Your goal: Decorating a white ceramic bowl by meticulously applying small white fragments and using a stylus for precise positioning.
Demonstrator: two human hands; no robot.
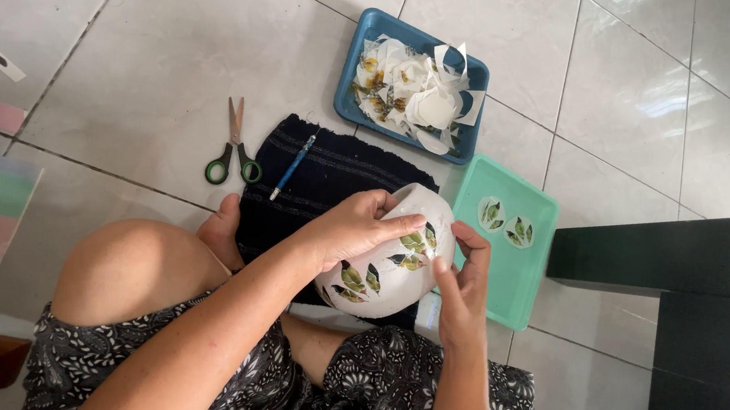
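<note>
The person is sitting on a tiled floor (176, 69) and holding a white rounded pot (387, 259) over a dark woven cloth (333, 172), just above the lap. The left hand (350, 226) is gripping the pot from ten o'clock, fingers curled over its upper side, with the fingertips (411, 224) pressing near a leaf cut-out (417, 242). The right hand (463, 282) is coming in from four o'clock, its fingers held narrow, thumb and forefinger pinching at the edge of that same cut-out on the pot's surface.

By the look of it, the decorating is partly done: several green-and-yellow leaf pieces are already sitting on the pot, in one cluster near the fingertips and another lower, toward seven o'clock, while broad white areas are showing bare. Two more leaf cut-outs (505, 222) are waiting in the mint green tray (510, 286) at three o'clock from the pot, and a blue tray (368, 58) at twelve o'clock is holding a heap of paper scraps (413, 92).

The pot is lying tilted, its long axis running roughly from seven o'clock to one o'clock; whether the mouth is facing away I cannot tell.

Scissors with green handles (232, 155) and a blue pen (292, 166) are lying at ten and eleven o'clock, well apart from both hands.
</note>
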